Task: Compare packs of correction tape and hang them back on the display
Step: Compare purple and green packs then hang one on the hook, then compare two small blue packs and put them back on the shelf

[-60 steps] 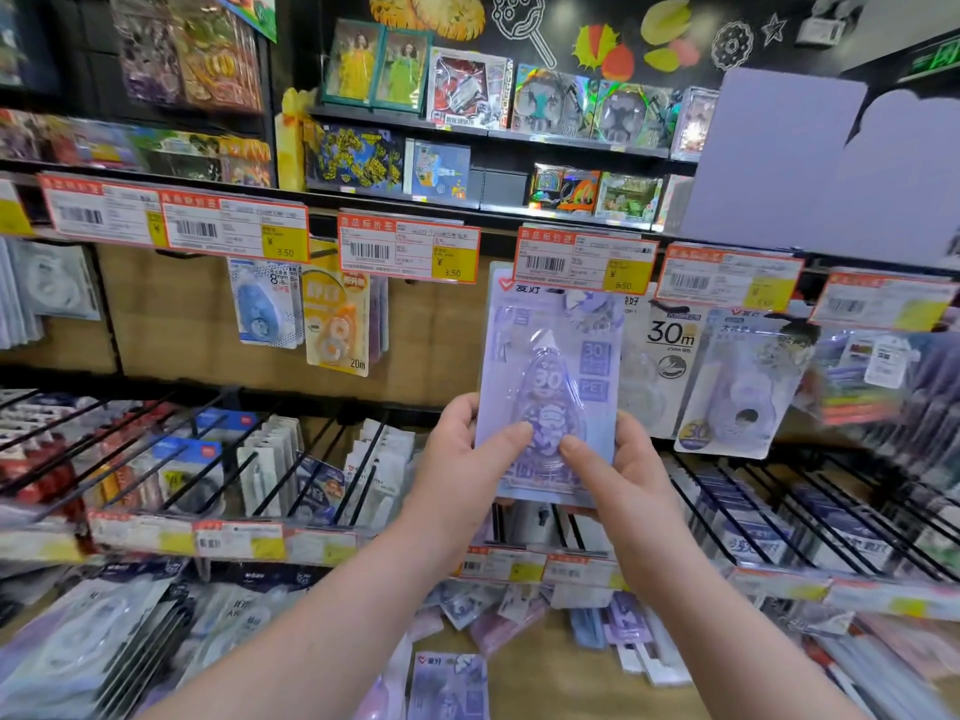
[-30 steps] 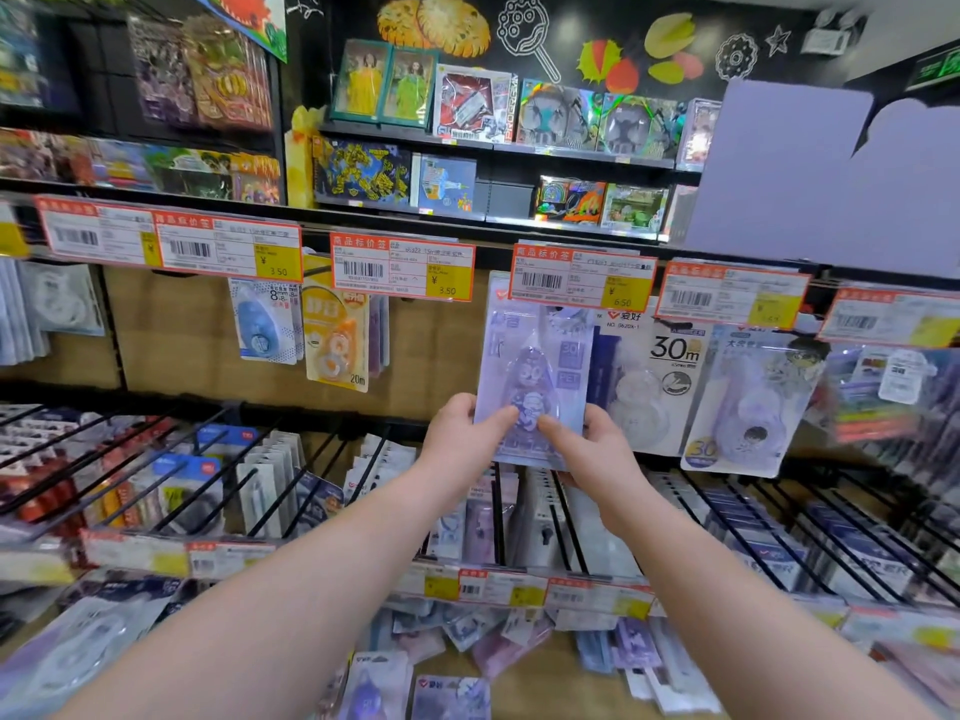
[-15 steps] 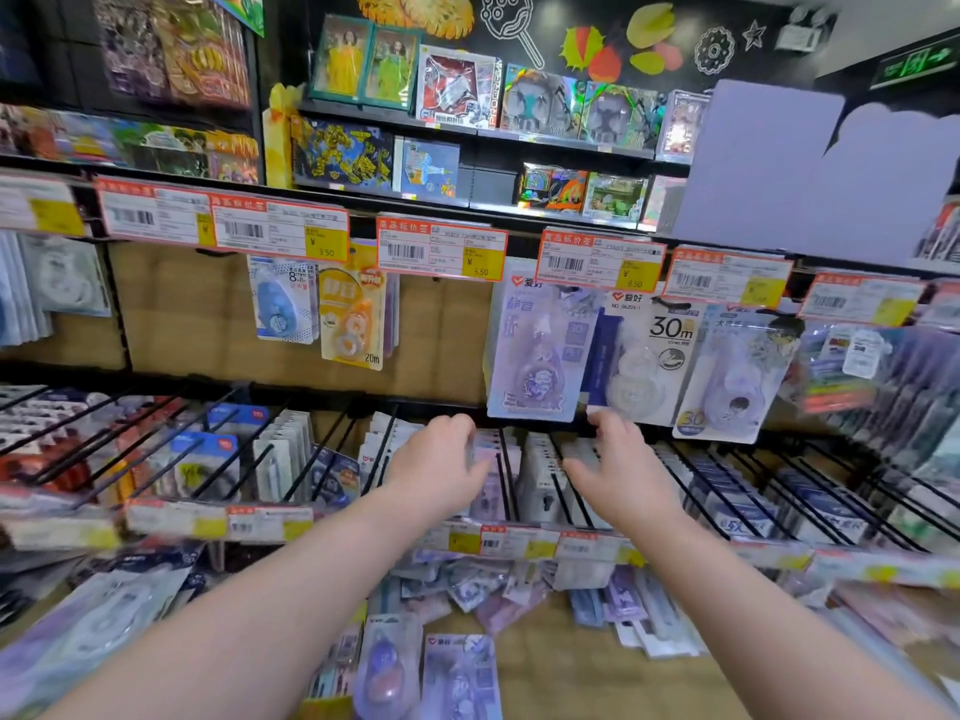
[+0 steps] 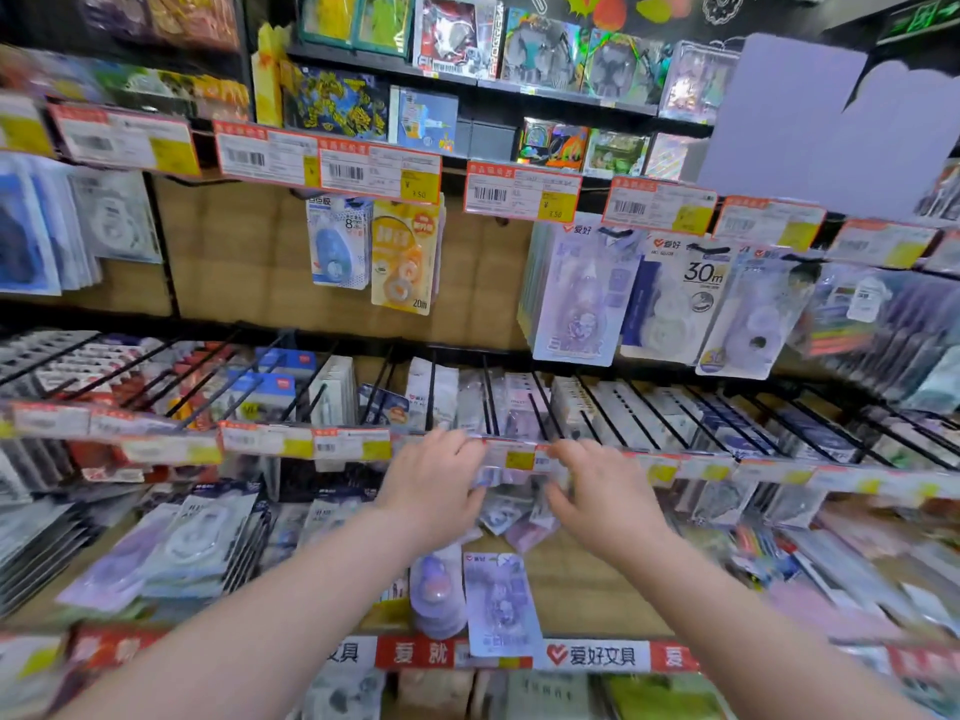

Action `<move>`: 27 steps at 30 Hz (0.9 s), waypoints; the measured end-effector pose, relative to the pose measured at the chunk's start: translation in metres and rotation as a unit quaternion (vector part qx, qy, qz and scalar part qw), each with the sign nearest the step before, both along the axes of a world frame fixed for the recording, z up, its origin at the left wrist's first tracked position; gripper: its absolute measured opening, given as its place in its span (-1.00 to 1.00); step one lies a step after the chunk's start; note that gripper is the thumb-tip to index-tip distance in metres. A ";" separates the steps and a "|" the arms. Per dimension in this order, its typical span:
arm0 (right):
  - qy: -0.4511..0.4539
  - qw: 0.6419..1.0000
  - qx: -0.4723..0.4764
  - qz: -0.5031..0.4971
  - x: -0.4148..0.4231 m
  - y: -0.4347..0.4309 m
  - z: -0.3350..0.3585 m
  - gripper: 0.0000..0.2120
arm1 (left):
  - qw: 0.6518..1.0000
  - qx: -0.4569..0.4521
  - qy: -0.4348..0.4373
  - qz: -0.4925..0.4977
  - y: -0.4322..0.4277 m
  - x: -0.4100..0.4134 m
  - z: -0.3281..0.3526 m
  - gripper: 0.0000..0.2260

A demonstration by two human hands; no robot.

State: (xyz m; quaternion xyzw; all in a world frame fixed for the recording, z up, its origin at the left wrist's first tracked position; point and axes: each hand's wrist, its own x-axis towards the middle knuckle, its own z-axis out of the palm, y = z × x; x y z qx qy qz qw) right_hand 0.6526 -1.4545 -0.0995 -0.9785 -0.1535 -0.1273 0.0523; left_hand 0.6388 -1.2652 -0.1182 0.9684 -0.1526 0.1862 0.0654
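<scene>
Both hands reach to the middle row of the display, level with its strip of price tags [image 4: 519, 459]. The left hand [image 4: 431, 483] and the right hand [image 4: 602, 493] sit close together with bent fingers, 1 on each side of a small pale pack [image 4: 511, 480] hanging just below the tags. Motion blur hides whether either hand grips it or only touches its edges, so I cannot tell.

On the row above, a purple pack of correction tape [image 4: 579, 298] hangs on its hook, at the front of a stack. Just beside it on the right hangs a white pack marked 30m [image 4: 675, 298]. Further left on that row hang a blue 8mm pack [image 4: 337, 244] and an orange 20m pack [image 4: 405, 257], touching each other. Another purple pack [image 4: 498, 605] lies on the bottom shelf, below the hands.
</scene>
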 end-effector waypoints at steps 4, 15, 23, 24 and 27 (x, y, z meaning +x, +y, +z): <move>0.043 0.999 -0.015 -0.006 -0.023 0.012 -0.032 -0.61 | 0.997 0.015 0.068 0.025 0.021 -0.022 -0.027 -0.70; 0.209 0.974 -0.029 -0.077 -0.045 0.011 -0.100 -0.61 | 0.971 0.020 0.234 0.053 0.058 -0.055 -0.109 -0.59; 0.289 0.954 0.001 -0.084 -0.011 0.004 -0.139 -0.61 | 0.952 0.000 0.296 0.084 0.055 -0.043 -0.135 -0.62; 0.299 0.951 0.004 -0.084 -0.005 0.003 -0.144 -0.61 | 0.948 -0.003 0.304 0.091 0.054 -0.041 -0.139 -0.65; 0.336 0.938 0.011 -0.087 0.012 -0.002 -0.161 -0.61 | 0.937 -0.004 0.332 0.106 0.051 -0.032 -0.149 -0.67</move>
